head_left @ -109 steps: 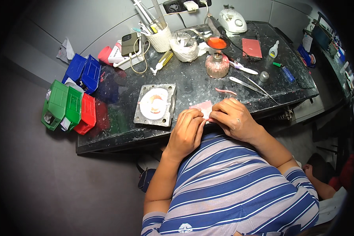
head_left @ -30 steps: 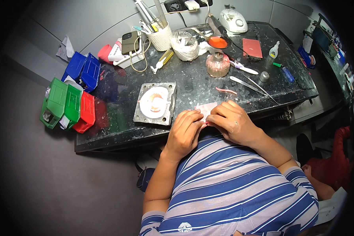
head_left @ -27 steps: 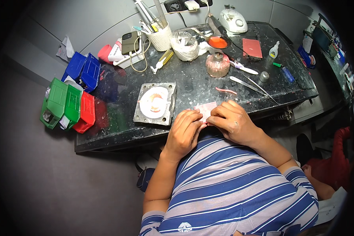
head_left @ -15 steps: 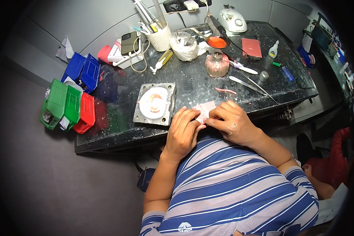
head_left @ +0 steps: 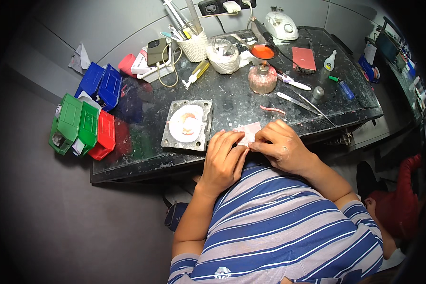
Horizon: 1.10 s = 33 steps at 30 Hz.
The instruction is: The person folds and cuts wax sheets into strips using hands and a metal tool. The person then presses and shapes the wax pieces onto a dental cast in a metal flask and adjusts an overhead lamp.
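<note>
A thin pale pink wax sheet (head_left: 249, 132) is pinched at the table's near edge between my two hands. My left hand (head_left: 221, 158) is closed on its left side, thumb and fingertips together. On the opposite side my right hand (head_left: 280, 146) grips it between thumb and bent fingers. Left of my hands lies a square metal flask (head_left: 169, 140) filled with white plaster (head_left: 179, 121), with a pinkish arch shape in its middle. Just beyond the sheet rests a curved pink wax strip (head_left: 272, 110). A glass spirit burner (head_left: 262, 80) with a small flame stands farther back.
A metal spatula (head_left: 296, 102) and a thin pointed tool (head_left: 317, 106) lie to the right. Behind are a pan of red wax (head_left: 262, 51), a plastic bag of white powder (head_left: 223, 57) and a tool cup (head_left: 194, 46). Green bins (head_left: 67, 124) and blue bins (head_left: 91, 84) flank the left edge.
My fingertips have drawn slightly closer together at the sheet's near edge. The view has shifted a little; the things on the table keep their places.
</note>
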### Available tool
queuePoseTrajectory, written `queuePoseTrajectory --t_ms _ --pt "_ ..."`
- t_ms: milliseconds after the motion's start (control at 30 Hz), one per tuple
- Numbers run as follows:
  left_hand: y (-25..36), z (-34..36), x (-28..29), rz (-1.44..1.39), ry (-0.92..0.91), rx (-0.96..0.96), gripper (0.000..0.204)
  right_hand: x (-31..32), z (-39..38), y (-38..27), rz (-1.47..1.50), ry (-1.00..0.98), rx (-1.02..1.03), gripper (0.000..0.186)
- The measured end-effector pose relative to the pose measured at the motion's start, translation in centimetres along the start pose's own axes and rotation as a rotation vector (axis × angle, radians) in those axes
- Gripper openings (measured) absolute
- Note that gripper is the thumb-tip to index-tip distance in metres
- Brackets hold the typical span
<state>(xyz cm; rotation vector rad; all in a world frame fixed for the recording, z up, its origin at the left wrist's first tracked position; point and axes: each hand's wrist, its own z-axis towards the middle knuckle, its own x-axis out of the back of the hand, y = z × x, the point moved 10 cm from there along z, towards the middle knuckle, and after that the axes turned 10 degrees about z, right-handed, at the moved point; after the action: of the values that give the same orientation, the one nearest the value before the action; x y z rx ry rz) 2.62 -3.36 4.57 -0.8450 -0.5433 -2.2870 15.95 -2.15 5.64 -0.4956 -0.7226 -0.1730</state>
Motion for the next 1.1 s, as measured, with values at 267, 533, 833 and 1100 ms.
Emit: queuePoseTrajectory --t_ms 267,533,833,1100 --pt "-0.1 -0.1 0.0 0.008 -0.029 0.007 0.019 0.8 -0.4 0.4 0.006 -0.025 0.017 0.024" --pt "0.1 0.2 -0.2 0.062 -0.075 0.033 0.022 1.2 -0.8 0.6 0.008 -0.024 0.003 0.019" --pt "0.8 0.5 -0.9 0.128 -0.056 0.114 0.018 1.2 -0.6 1.0 0.016 0.016 -0.079 0.014" --pt "0.5 0.3 -0.9 0.103 -0.052 0.132 0.016 2.2 -0.8 2.3 0.103 0.014 -0.205 0.011"
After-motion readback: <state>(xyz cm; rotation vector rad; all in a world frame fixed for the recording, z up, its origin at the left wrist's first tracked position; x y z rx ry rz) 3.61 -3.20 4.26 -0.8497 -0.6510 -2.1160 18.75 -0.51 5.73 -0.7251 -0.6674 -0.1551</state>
